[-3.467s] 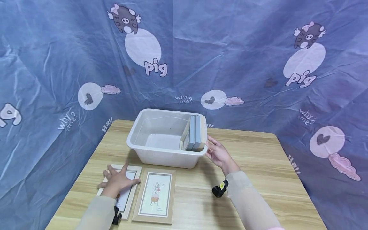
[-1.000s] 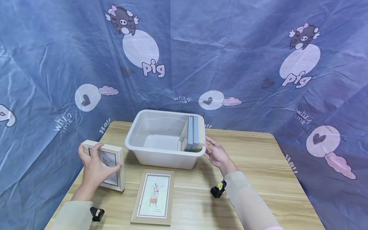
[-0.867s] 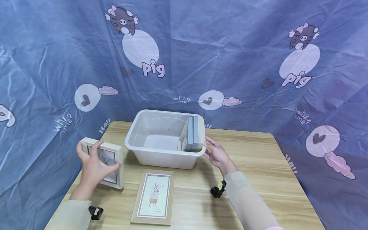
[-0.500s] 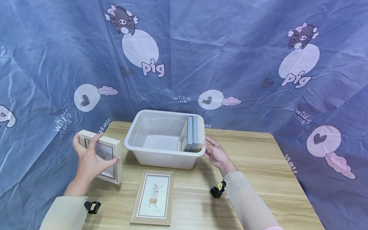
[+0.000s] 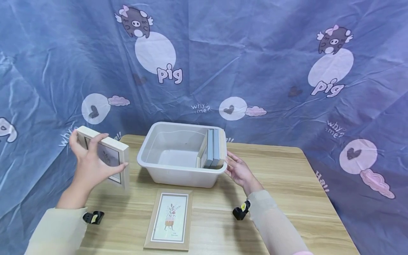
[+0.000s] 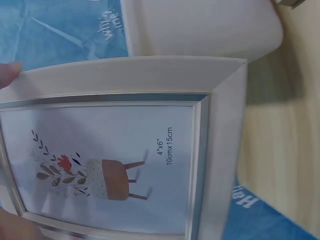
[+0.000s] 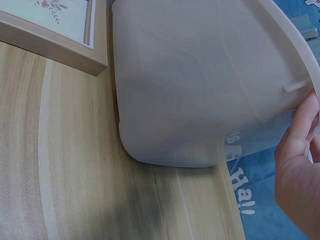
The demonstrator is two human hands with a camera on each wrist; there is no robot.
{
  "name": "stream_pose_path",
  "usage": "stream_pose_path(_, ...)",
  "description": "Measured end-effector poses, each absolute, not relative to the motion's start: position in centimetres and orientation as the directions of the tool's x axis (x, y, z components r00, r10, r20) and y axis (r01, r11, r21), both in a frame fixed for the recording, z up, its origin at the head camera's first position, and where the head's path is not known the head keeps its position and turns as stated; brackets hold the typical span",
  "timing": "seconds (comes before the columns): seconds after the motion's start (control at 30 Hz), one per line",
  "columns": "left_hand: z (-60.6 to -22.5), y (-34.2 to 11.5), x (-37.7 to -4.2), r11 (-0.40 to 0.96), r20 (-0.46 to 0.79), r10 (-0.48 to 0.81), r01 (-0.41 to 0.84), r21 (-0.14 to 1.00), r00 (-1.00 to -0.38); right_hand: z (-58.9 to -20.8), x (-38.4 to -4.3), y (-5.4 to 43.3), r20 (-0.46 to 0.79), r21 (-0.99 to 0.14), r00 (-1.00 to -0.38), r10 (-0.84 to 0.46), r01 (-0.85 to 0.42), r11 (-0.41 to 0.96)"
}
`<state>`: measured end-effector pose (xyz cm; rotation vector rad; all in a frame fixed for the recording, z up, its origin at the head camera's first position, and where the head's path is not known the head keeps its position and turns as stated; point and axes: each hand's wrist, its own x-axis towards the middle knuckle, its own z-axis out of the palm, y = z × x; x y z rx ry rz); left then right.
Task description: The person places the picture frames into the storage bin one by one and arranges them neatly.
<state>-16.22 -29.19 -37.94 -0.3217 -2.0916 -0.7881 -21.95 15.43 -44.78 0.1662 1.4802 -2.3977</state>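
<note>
In the head view, my left hand grips a cream picture frame by its edges, holding it upright above the table's left side. The left wrist view shows that picture frame up close, with a flowerpot print behind its pane. My right hand holds the right end of a white plastic bin at its rim. Seen from the right wrist, the fingers of the right hand are tucked under the bin's rim. Several frames stand on edge inside the bin, at its right end.
A tan picture frame lies face up on the wooden table, in front of the bin. Blue patterned cloth hangs behind the table and along both sides.
My left hand has lifted the cream frame off the table, turned it upright and carried it up and to the left. The right hand stays at the bin's rim.
</note>
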Motion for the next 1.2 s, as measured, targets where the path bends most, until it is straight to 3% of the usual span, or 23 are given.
stream_pose_path(0.3, -34.9, -28.7, -17.2, 0.745, 0.882, 0.031, 0.599, 0.294, -0.471, -45.0, -21.7, 15.6, -0.249, -0.853, -0.945, -0.213, 0.318, -0.415)
stream_pose_path(0.73, -30.5, -26.8, -18.2, 0.722, 0.88, 0.085, 0.638, 0.268, -0.467, -44.9, -21.8, 15.4, -0.258, -0.86, -0.945, -0.201, 0.319, -0.399)
stream_pose_path(1.03, -29.1, -25.1, -20.2, 0.673, 0.91, 0.116, 0.705, 0.222, -0.397, -44.8, -21.8, 15.3, -0.26, -0.858, -0.945, -0.196, 0.319, -0.403)
stream_pose_path(1.2, -29.3, -24.2, -21.5, 0.625, 0.894, 0.173, 0.748, 0.225, -0.413, -44.6, -21.8, 15.1, -0.267, -0.857, -0.945, -0.19, 0.323, -0.402)
